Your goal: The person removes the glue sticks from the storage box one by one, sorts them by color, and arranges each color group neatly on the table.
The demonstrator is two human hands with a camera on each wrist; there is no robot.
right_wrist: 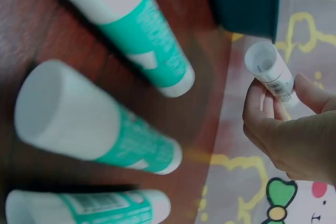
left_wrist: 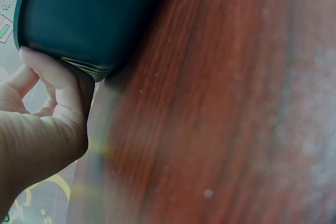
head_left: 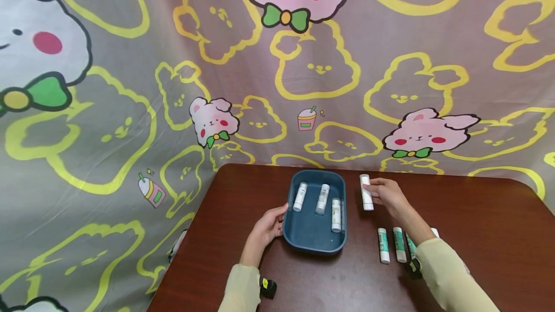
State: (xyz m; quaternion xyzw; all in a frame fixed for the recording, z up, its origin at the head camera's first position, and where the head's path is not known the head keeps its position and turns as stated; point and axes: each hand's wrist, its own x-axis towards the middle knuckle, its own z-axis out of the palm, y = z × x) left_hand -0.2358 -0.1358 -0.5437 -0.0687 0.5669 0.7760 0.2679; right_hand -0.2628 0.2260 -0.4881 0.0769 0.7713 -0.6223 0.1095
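Note:
A dark blue plastic bin (head_left: 305, 235) stands on the table, and white glue sticks (head_left: 323, 199) lie inside it. My left hand (head_left: 268, 225) holds the bin's left side, with a fingertip at the rim; the left wrist view shows this hand (left_wrist: 52, 114) against the bin's outer wall (left_wrist: 89, 19). Right of the bin, my right hand (head_left: 387, 194) pinches a white glue stick (head_left: 366, 192) between thumb and fingers, above the table. The right wrist view shows the hollow end of this glue stick (right_wrist: 270, 66) pointing toward the camera.
Green-and-white glue sticks (head_left: 383, 245) lie in a row near my right forearm, partly hidden by it. The brown wooden table (head_left: 243, 187) meets a patterned cloth (head_left: 329, 110) at its back and left.

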